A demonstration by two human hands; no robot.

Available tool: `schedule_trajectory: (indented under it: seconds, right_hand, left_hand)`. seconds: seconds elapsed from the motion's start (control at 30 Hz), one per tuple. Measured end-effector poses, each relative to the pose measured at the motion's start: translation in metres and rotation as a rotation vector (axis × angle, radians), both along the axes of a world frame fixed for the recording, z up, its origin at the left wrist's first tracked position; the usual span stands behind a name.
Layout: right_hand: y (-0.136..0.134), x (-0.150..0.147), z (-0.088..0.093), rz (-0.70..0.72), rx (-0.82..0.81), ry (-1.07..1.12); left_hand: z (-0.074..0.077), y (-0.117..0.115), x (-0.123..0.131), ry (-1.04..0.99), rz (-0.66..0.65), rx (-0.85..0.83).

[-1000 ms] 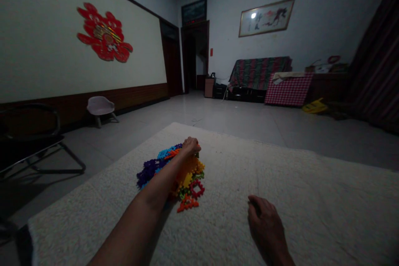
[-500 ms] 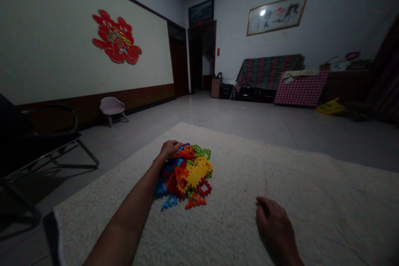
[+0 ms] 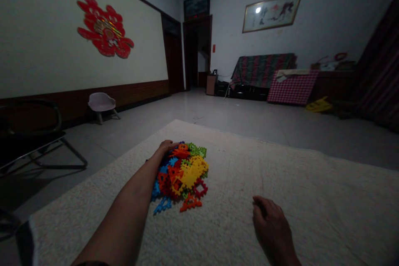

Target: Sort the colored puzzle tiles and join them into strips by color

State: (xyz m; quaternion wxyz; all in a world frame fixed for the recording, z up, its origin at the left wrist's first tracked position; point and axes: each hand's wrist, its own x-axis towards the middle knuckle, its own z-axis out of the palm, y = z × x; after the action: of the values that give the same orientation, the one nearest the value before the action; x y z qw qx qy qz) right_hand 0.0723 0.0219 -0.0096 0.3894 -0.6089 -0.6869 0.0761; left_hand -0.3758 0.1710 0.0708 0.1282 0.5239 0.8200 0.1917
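Observation:
A heap of plastic interlocking building pieces with toothed edges lies on the mat; on it are yellow pieces [image 3: 193,172], with red, orange, blue and green ones around them. My left hand [image 3: 166,145] is at the heap's far left edge, its fingers reaching over the pieces and partly hidden. It appears open, with nothing visibly gripped. A blue piece [image 3: 162,205] and an orange triangular piece [image 3: 190,203] lie at the near edge. My right hand [image 3: 272,224] rests on the mat to the right, apart from the heap, fingers curled in and nothing visible in them.
The pale mat [image 3: 230,224] covers the tiled floor [image 3: 143,118]. A black chair with a metal frame [image 3: 73,149] stands at the left, near a small pink chair [image 3: 102,103]. A cloth-covered cabinet [image 3: 262,70] and a yellow object [image 3: 319,104] are at the far wall.
My left hand's fingers have stretched out a little along the far edge of the heap. My right hand stays curled on the mat. The whole view has shifted slightly.

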Motion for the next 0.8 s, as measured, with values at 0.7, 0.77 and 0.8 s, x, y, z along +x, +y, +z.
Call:
schedule_trajectory:
  seconds: [0.7,0.77,0.8]
  right_hand:
    - [-0.002,-0.002,0.002,-0.002,0.009,-0.032]
    - [-0.001,-0.001,0.002,0.002,0.008,-0.027]
    - [-0.001,-0.001,0.002,0.005,0.009,-0.023]
  left_hand:
    - [0.001,-0.050,0.048,-0.368,-0.244,-0.025]
    - [0.000,-0.056,0.056,-0.368,-0.242,-0.009]
    - [0.001,-0.058,0.057,-0.364,-0.240,0.008]
